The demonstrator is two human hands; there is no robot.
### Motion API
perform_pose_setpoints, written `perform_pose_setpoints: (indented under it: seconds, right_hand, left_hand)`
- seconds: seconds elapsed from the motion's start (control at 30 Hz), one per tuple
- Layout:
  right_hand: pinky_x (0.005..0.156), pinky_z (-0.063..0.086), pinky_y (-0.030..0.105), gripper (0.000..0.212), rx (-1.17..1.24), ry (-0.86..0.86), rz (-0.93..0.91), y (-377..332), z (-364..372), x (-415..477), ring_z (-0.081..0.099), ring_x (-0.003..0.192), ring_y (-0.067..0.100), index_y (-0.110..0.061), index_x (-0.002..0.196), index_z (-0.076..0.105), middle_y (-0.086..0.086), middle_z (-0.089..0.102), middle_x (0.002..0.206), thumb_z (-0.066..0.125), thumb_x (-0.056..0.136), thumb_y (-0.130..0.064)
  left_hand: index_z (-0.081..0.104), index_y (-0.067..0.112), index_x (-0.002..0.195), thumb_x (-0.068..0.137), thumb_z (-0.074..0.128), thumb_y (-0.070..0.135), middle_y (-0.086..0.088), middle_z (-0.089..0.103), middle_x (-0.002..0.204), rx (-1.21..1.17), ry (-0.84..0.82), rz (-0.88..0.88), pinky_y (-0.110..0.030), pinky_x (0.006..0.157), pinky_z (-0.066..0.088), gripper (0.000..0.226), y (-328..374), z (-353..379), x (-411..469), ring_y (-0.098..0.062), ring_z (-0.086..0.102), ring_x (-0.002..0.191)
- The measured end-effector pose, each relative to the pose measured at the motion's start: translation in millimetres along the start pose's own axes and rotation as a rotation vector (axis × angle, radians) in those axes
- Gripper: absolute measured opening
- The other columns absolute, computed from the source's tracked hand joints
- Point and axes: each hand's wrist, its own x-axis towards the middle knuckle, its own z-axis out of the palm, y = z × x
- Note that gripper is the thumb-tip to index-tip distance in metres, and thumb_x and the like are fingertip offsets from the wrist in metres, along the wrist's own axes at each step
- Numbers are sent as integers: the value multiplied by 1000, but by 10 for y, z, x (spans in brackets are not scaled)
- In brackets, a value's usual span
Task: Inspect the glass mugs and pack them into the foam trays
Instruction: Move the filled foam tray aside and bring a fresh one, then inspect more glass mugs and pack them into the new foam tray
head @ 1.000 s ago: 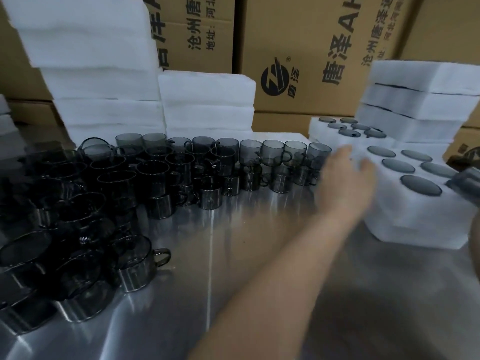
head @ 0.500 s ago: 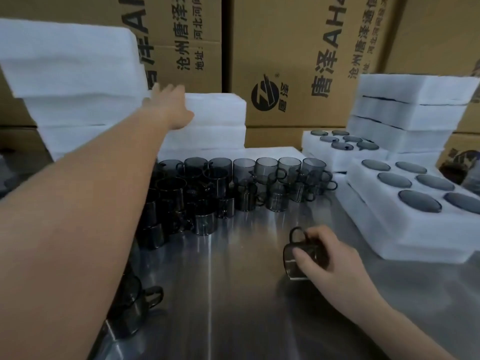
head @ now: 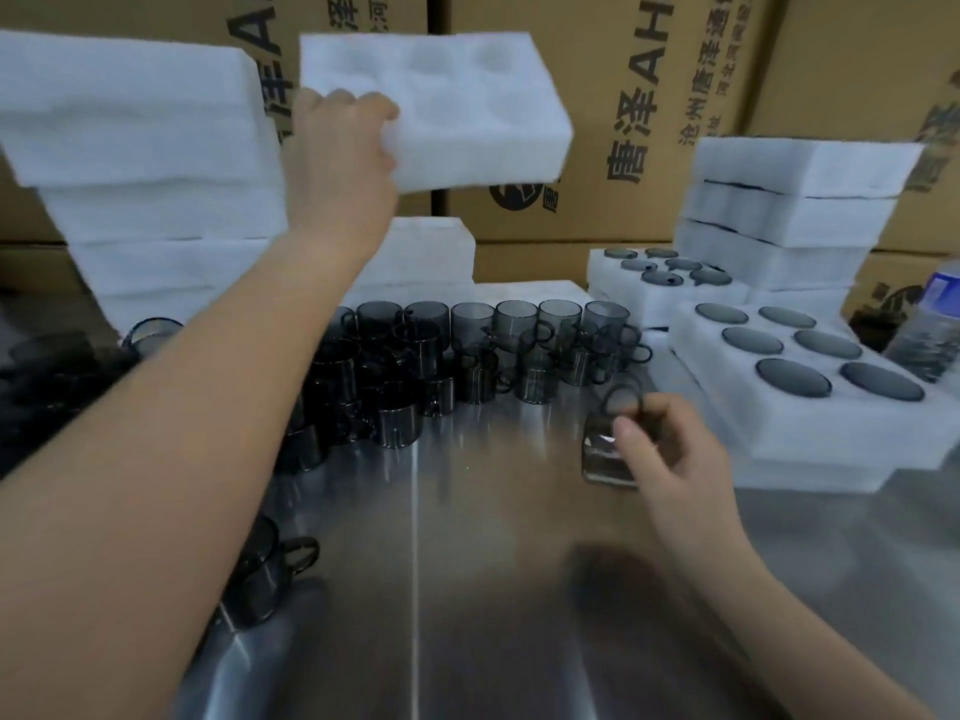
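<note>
My left hand (head: 340,163) grips one end of an empty white foam tray (head: 467,106) and holds it in the air above the mugs; round pockets show in its top. My right hand (head: 670,454) grips a smoky glass mug (head: 605,457) just above the steel table (head: 467,589), handle pointing up and away. Several dark glass mugs (head: 467,356) stand crowded at the table's back and left. On the right lies a foam tray (head: 779,423) with mugs filling its pockets.
White foam trays are stacked at the back left (head: 156,200) and back right (head: 795,210), with a second filled tray (head: 665,288) behind. Cardboard boxes (head: 623,96) wall the back. A plastic water bottle (head: 930,330) stands at the far right. One mug (head: 260,574) sits near my left forearm.
My left hand has lifted a foam tray off the back stack and raised it toward me. My right hand has moved slightly with the mug in it.
</note>
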Motion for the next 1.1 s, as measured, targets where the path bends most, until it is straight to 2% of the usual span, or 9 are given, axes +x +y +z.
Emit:
perform_pose_setpoints:
  seconds: [0.17, 0.3, 0.4, 0.53, 0.67, 0.77, 0.87, 1.0, 1.1]
  right_hand:
    - [77, 49, 52, 16, 223, 366, -107, -450, -301, -73, 57, 81, 20, -29, 90, 57, -3, 59, 85, 56, 80, -41]
    - [76, 45, 71, 11, 322, 414, -135, -641, -554, -206, 53, 85, 48, -30, 88, 60, 17, 57, 94, 54, 84, -39]
    - [77, 49, 63, 8, 367, 269, -91, -761, -571, -254, 56, 87, 45, -36, 84, 63, 5, 60, 91, 57, 82, -41]
    - [56, 54, 36, 5, 373, -45, 27, -788, -331, -297, 61, 75, 25, -32, 85, 62, -2, 63, 84, 61, 81, -29]
    - [60, 57, 32, 16, 191, -378, 63, -779, -32, -241, 62, 78, 12, -31, 96, 64, -12, 65, 85, 69, 87, -19]
    - [70, 60, 39, 18, 98, -569, 88, -841, 167, -123, 61, 84, 11, -30, 103, 66, -7, 65, 90, 68, 90, -17]
    - [81, 55, 35, 25, -84, -688, -6, -927, 347, -38, 61, 93, 10, -28, 114, 62, -10, 65, 102, 67, 90, -27]
    - [73, 48, 25, 31, -339, -803, -124, -976, 448, 61, 57, 87, 10, -29, 116, 51, -11, 58, 109, 66, 90, -35]
    - [74, 54, 26, 34, -235, -933, -76, -979, 430, 129, 56, 82, 5, -22, 113, 55, -12, 53, 107, 71, 86, -10]
  left_hand:
    - [64, 10, 120, 87, 53, -4, -16, 64, 108, -109, -127, -9, -50, 87, 43, 38, 642, -433, -921, -36, 46, 110]
    - [71, 10, 106, 63, 75, -10, -9, 65, 86, -62, -313, 98, -40, 67, 46, 47, 858, -887, -2017, -37, 56, 87]
    - [75, 10, 100, 51, 79, -8, -2, 64, 77, -97, -357, 134, -38, 63, 51, 53, 823, -1104, -2687, -30, 58, 76]
    - [79, 9, 93, 48, 68, 3, -2, 67, 73, -78, -338, 124, -39, 60, 54, 46, 773, -1221, -3137, -21, 44, 81]
    - [77, 11, 101, 76, 57, 29, -3, 69, 87, -159, -313, 109, -50, 71, 57, 37, 779, -1309, -3147, -20, 49, 87]
    - [69, 17, 112, 81, 55, 40, 2, 64, 108, -358, -300, -119, -38, 93, 46, 41, 702, -1289, -2859, -17, 54, 101]
    - [62, 18, 121, 88, 60, 16, 5, 60, 119, -505, -353, -477, -25, 97, 38, 33, 512, -1114, -2482, -14, 54, 113]
    - [56, 19, 129, 89, 53, 2, 5, 57, 126, -673, -516, -829, -33, 102, 42, 43, 293, -827, -2206, -15, 52, 120]
    - [58, 17, 128, 88, 52, 1, 0, 61, 125, -766, -622, -952, -38, 102, 44, 43, 232, -702, -2245, -18, 56, 116]
